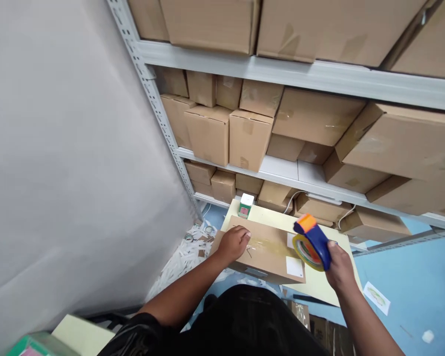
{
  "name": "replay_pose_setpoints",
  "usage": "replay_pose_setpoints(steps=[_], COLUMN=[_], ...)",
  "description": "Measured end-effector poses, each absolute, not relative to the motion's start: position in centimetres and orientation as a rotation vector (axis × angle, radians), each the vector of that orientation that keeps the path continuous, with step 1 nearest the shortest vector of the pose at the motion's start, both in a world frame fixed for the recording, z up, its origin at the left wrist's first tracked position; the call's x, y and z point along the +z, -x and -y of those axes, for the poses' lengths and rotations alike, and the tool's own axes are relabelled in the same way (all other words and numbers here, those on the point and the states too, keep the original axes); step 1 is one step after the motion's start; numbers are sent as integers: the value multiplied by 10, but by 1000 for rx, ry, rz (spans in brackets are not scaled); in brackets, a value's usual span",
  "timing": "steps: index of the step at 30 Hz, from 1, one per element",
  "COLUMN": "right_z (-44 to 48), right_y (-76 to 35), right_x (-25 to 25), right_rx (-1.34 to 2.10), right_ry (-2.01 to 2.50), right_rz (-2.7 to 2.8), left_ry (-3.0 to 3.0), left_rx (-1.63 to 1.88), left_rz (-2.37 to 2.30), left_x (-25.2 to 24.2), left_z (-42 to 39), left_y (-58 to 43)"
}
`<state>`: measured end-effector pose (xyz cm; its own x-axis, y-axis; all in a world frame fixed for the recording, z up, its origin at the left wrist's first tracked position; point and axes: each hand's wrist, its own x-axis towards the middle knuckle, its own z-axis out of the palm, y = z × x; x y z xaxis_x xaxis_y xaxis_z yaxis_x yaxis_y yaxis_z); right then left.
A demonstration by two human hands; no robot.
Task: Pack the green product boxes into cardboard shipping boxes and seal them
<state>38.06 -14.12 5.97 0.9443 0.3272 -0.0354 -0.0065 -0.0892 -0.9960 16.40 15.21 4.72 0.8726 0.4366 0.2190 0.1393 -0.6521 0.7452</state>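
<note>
I have the right grip (339, 267) wrapped round a tape dispenser (321, 242), raised by the right end of the carton (269, 256). That carton lies along the left part of the bench (330, 289) — near a small green-and-white box (245, 206) at the far-left corner. My left grip (235, 244) rests curled on the carton's top — whether it pinches anything, I cannot tell.

Holds a dark-blue tape dispenser (321, 244) with an orange front and a yellow roll, tilted near the right end of a closed brown cardboard box (270, 257) lying across the pale table (270, 214), shiny tape (265, 245) along its top, white labels (294, 267) at its right end.
</note>
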Motion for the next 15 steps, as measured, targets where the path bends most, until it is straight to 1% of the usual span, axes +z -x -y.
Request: replay_pose_setpoints(steps=[3,7,12,15], right_z=[79,17,-9,-12], right_y=[-354,-332,-330,-334], right_x=[82,87,81,80], right_rx=[550,681,730,765], right_ry=[1675,1797,1839,1830], right_rz=[436,746,875,912], left_ry=[-2082,-1601,-995,-743], left_rx=[573,647,473,390], left_rz=[-397,-422,-481,-432], left_x=[46,43,47,51], left_z=[-155,-165,-175,-180], left_y=[-159,-156,-159,-157])
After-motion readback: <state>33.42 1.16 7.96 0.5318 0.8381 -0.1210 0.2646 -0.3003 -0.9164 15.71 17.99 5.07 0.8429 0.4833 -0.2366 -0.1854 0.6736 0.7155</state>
